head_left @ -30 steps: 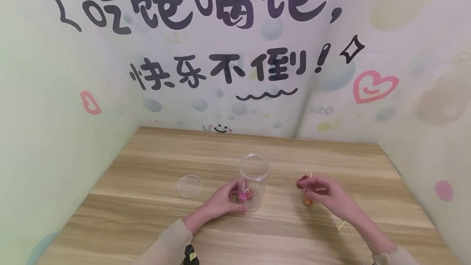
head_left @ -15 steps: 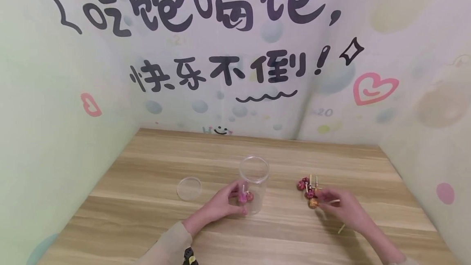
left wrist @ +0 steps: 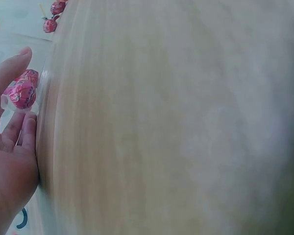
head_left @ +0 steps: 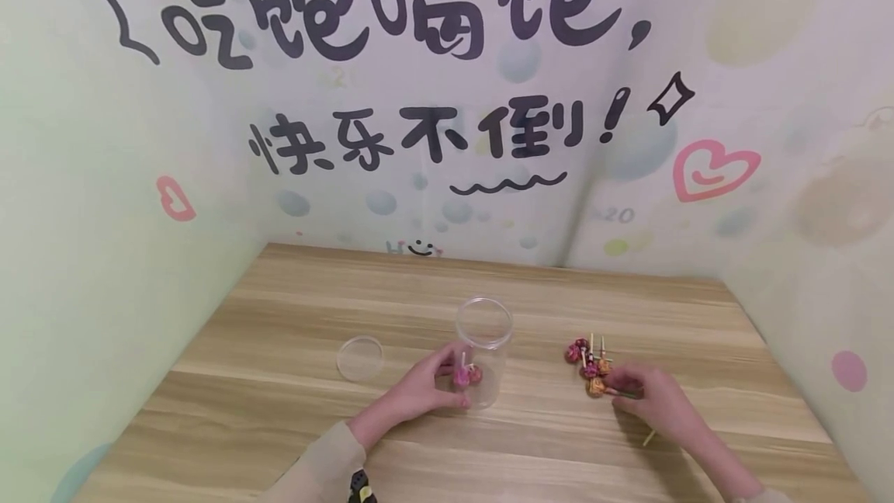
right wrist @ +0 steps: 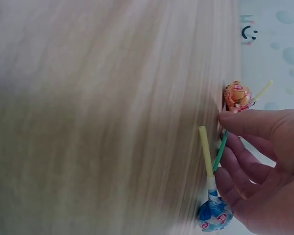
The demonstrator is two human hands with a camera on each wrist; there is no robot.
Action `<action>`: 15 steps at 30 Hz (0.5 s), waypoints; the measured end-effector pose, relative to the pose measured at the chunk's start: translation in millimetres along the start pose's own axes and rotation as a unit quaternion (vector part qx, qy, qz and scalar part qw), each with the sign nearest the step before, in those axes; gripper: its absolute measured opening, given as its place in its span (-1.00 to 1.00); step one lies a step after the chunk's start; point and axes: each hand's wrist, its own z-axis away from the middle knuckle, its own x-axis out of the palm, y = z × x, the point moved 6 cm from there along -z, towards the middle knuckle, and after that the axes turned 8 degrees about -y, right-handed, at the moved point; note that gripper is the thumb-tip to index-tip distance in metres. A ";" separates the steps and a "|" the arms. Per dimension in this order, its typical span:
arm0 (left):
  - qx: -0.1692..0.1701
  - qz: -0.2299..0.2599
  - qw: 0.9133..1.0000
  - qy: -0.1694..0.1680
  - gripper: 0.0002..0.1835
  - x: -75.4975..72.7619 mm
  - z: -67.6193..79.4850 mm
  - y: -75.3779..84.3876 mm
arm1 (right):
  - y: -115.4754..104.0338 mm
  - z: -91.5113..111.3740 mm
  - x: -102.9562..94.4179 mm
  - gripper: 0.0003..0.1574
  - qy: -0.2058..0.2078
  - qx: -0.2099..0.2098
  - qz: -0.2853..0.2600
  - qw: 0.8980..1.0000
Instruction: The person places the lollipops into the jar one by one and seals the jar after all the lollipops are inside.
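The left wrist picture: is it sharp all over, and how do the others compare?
No. Left wrist: the wooden tabletop blurs rightward into a dark, hazy edge; the nearer pink lollipop looks clearer. Right wrist: the wooden tabletop softens leftward, while the blue lollipop looks crisper. Head: the black wall lettering reads crisply; pale glints edge the clear plastic jar.

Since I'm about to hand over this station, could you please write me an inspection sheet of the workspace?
Surface: wood-grain table; no spills seen.
Job's things: clear jar, upright and uncovered, pink-wrapped lollipops inside; clear lid flat to its left; loose lollipops to its right, with a blue-wrapped lollipop nearby.
Clutter: black-and-yellow item beside the left sleeve; unidentifiable.
Hands: left hand grips the jar; right hand has fingertips at an orange-wrapped lollipop's stick; whether pinched is unclear.
Cables: nothing seen.
Surroundings: pale walls with dark lettering.
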 end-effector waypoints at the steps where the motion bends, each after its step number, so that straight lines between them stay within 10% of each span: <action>1: 0.001 -0.001 1.000 -0.001 -0.18 0.0 0.2 0.2 | 0.5 -0.2 0.5 -0.70 -0.001 0.001 0.004 1.000; 15: -0.004 0.002 1.000 0.002 -0.18 -0.1 0.9 1.0 | -2.7 -2.7 1.9 -0.76 -0.037 -0.053 0.065 0.996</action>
